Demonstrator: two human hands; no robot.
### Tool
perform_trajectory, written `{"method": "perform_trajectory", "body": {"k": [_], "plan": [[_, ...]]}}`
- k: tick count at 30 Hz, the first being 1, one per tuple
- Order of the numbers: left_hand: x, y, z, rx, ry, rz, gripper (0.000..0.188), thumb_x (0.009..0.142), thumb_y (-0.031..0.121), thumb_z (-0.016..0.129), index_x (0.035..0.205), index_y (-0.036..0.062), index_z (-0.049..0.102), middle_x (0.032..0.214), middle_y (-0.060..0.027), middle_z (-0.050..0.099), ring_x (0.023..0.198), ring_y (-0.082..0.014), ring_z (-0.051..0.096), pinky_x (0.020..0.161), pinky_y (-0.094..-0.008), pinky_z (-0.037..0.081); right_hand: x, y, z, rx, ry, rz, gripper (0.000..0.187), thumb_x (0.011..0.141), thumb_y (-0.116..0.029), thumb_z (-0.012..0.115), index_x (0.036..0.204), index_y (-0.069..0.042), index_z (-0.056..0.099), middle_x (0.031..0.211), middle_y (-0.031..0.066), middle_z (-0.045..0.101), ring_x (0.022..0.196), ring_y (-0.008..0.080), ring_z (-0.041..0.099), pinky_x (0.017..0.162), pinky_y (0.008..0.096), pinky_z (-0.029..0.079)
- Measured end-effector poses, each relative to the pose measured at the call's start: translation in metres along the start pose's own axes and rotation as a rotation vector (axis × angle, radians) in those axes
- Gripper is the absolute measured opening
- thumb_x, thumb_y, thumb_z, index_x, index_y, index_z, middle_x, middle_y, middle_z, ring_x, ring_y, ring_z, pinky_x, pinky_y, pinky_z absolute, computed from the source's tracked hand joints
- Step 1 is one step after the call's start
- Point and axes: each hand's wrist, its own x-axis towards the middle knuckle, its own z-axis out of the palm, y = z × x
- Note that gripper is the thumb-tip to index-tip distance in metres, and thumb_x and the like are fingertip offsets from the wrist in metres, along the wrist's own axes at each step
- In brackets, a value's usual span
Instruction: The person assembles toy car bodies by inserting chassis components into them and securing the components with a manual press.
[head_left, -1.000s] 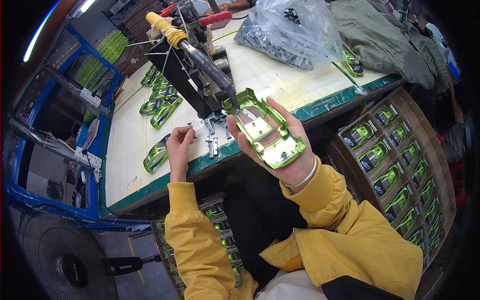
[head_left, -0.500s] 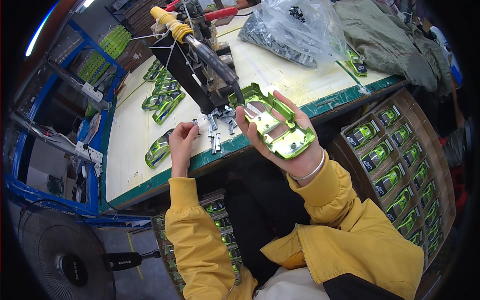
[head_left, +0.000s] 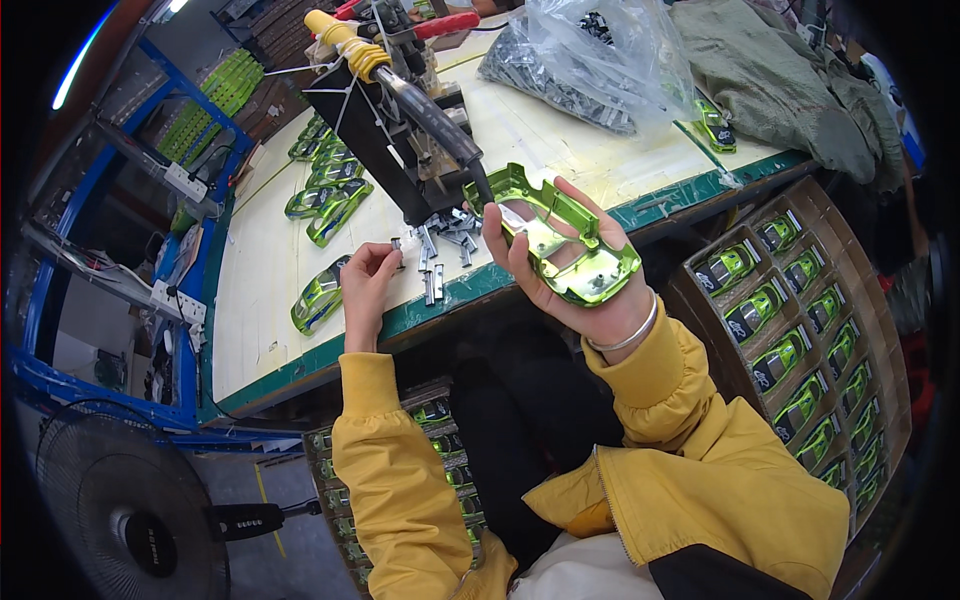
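My right hand (head_left: pixel 613 318) holds a glossy green toy car body shell (head_left: pixel 578 280), its hollow inside facing up. The shell's far end is under the tip of a soldering iron (head_left: pixel 430 112) with a yellow handle, fixed on a stand; whether they touch I cannot tell. At the table's front edge, my left hand (head_left: pixel 367 290) pinches a small dark part (head_left: pixel 397 251) between thumb and finger. Several small grey-and-silver parts (head_left: pixel 430 262) lie loose just right of it. Left of that hand rests another green car shell (head_left: pixel 322 297).
More green car shells (head_left: pixel 335 205) lie at the table's left. A clear bag of dark parts (head_left: pixel 575 75) and a grey-green cloth (head_left: pixel 765 75) sit at the back right. Partitioned cartons of shells stand right (head_left: pixel 720 340) and below the table. A fan (head_left: pixel 135 520) stands lower left.
My right hand has shifted slightly right with the car shell. My left hand keeps its pinch beside the loose parts. The whole view has moved a little.
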Motion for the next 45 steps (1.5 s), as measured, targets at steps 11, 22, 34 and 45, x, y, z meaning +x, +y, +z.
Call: {"method": "perform_trajectory", "body": {"k": [11, 22, 34, 45], "plan": [[0.001, -0.001, -0.001, -0.038, 0.037, -0.003, 0.008, 0.076, 0.006, 0.060, 0.080, -0.0002, 0.057, 0.073, -0.0005, 0.057, 0.066, -0.0052, 0.051, 0.061, -0.0183, 0.041, 0.001, 0.004, -0.003, -0.171, 0.008, -0.079, 0.036, 0.088, -0.030, 0.039, 0.097, 0.004, 0.050, 0.097, 0.0183, 0.053, 0.101, 0.0303, 0.050, 0.073, 0.0423, 0.051], [0.000, -0.003, -0.002, -0.091, 0.045, -0.009, 0.008, 0.076, 0.007, 0.060, 0.079, 0.0003, 0.056, 0.074, -0.0006, 0.057, 0.067, -0.0055, 0.051, 0.061, -0.0184, 0.041, 0.010, 0.012, -0.017, -0.124, 0.024, 0.018, 0.040, 0.090, -0.030, 0.035, 0.107, 0.004, 0.046, 0.103, 0.0194, 0.052, 0.098, 0.0309, 0.051, 0.075, 0.0437, 0.049], [0.001, -0.002, 0.000, -0.087, 0.038, -0.005, 0.008, 0.075, 0.006, 0.060, 0.078, 0.0006, 0.056, 0.073, 0.0001, 0.056, 0.066, -0.0049, 0.050, 0.061, -0.0183, 0.040, 0.005, 0.012, -0.010, -0.051, -0.054, 0.032, 0.041, 0.089, -0.031, 0.036, 0.109, 0.003, 0.045, 0.104, 0.0204, 0.051, 0.104, 0.0305, 0.047, 0.078, 0.0432, 0.048], [0.002, -0.004, 0.000, -0.091, 0.034, -0.002, 0.008, 0.075, 0.006, 0.060, 0.079, 0.0006, 0.056, 0.072, 0.0003, 0.056, 0.065, -0.0048, 0.050, 0.060, -0.0181, 0.040, 0.003, 0.012, -0.006, -0.039, -0.025, 0.050, 0.042, 0.089, -0.032, 0.035, 0.110, 0.003, 0.043, 0.106, 0.0213, 0.049, 0.105, 0.0299, 0.047, 0.080, 0.0416, 0.047]]}}
